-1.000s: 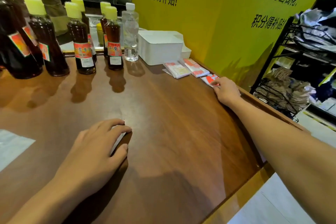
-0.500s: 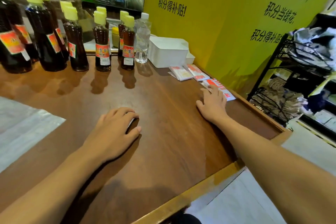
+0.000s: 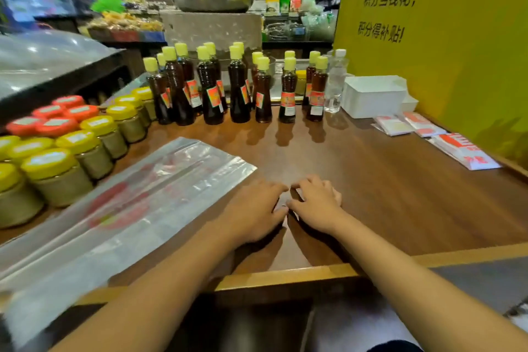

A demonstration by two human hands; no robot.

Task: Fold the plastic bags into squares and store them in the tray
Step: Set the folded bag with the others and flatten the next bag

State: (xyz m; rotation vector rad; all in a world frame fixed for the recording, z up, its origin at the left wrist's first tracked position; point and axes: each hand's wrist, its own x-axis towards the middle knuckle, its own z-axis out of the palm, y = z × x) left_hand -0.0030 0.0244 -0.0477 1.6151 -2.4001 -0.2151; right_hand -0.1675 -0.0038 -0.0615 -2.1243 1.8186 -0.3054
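My left hand [image 3: 254, 208] and my right hand [image 3: 317, 203] lie palm down side by side on the brown table [image 3: 385, 194], fingertips almost meeting. Whatever sits under them is hidden. A stack of flat clear plastic bags [image 3: 128, 203] with red print lies to the left, its corner just under my left hand. The white tray [image 3: 374, 94] stands at the back right. In front of the tray lie two folded bag squares [image 3: 393, 124] [image 3: 423, 123], and nearer a longer folded bag [image 3: 465, 151] with red print.
Dark sauce bottles [image 3: 237, 88] with yellow caps and a clear water bottle [image 3: 335, 83] line the back. Jars [image 3: 57, 146] with yellow and red lids crowd the left. A yellow wall [image 3: 443, 37] closes the right side. The table's front edge [image 3: 285, 274] is near my forearms.
My right hand left the folded bag by the yellow wall and came back beside my left hand. The view swung left, bringing the flat bags and jars into sight.
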